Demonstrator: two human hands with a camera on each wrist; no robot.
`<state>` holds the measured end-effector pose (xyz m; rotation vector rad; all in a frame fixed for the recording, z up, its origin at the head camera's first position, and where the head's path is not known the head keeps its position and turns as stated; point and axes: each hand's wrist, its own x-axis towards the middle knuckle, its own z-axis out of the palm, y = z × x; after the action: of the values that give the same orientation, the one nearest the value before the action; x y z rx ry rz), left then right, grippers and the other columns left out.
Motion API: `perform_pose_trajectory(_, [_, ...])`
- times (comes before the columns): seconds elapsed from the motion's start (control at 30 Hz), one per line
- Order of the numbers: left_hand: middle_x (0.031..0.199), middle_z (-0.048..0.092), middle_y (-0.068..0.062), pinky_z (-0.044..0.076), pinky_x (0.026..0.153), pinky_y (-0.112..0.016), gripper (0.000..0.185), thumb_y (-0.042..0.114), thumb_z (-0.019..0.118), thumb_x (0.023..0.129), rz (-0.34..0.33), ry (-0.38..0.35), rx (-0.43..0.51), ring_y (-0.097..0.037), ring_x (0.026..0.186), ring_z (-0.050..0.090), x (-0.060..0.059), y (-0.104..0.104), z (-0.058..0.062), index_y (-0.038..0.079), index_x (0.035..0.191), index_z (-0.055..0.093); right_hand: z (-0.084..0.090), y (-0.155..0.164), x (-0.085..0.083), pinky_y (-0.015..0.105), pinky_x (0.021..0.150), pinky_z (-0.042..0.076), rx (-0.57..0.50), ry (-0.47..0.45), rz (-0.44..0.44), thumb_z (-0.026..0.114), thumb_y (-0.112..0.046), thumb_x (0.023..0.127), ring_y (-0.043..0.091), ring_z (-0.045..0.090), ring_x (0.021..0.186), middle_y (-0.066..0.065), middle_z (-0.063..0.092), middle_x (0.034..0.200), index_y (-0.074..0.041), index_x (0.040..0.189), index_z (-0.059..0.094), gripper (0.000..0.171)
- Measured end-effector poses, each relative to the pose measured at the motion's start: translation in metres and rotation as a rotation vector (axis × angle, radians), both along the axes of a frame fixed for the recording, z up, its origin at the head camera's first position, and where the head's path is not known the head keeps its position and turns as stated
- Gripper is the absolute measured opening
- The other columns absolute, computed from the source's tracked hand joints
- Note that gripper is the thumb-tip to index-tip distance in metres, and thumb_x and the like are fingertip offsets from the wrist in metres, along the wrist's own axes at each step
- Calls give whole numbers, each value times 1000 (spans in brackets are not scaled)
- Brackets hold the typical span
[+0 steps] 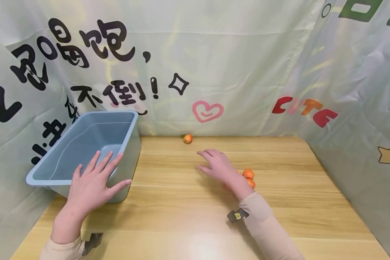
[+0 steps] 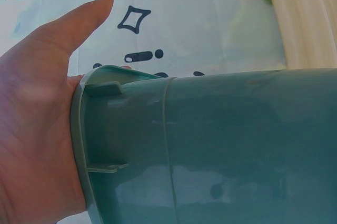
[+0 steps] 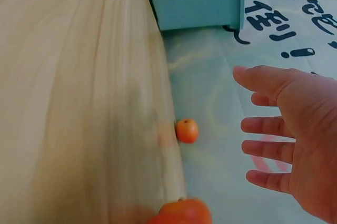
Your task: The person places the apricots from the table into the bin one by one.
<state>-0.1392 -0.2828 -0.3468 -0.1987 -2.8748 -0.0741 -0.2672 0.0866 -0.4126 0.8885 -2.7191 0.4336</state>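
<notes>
The blue plastic bin [image 1: 84, 144] looks empty; left hand [image 1: 91, 184] rests on its rim, fingers spread; right hand [image 1: 217, 166] hovers, fingers spread, holding nothing; small oranges [image 1: 248, 177] and a stray orange [image 1: 188, 139] remain on the wooden table [image 1: 188, 216].

A blue-grey plastic bin [image 1: 84, 144] stands upright and open at the left of the counter, its near rim under the flat left hand [image 1: 91, 184]. One small orange [image 1: 188, 138] lies alone at the counter's far edge, against the backdrop. More oranges [image 1: 248, 174] sit bunched just beside the right hand [image 1: 217, 167], partly hidden by its wrist.
</notes>
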Motion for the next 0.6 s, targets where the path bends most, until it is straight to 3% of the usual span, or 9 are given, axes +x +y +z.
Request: perform_pose_trajectory(0.6, [158, 34, -11, 17, 104, -75, 87, 74, 52, 84, 3, -8, 6, -36, 151, 15, 1, 1, 1, 34, 155, 24, -13, 42, 12, 57, 100, 45, 69, -139, -78, 69, -36, 90, 35, 56, 122, 12, 62, 129, -13, 134, 58, 51])
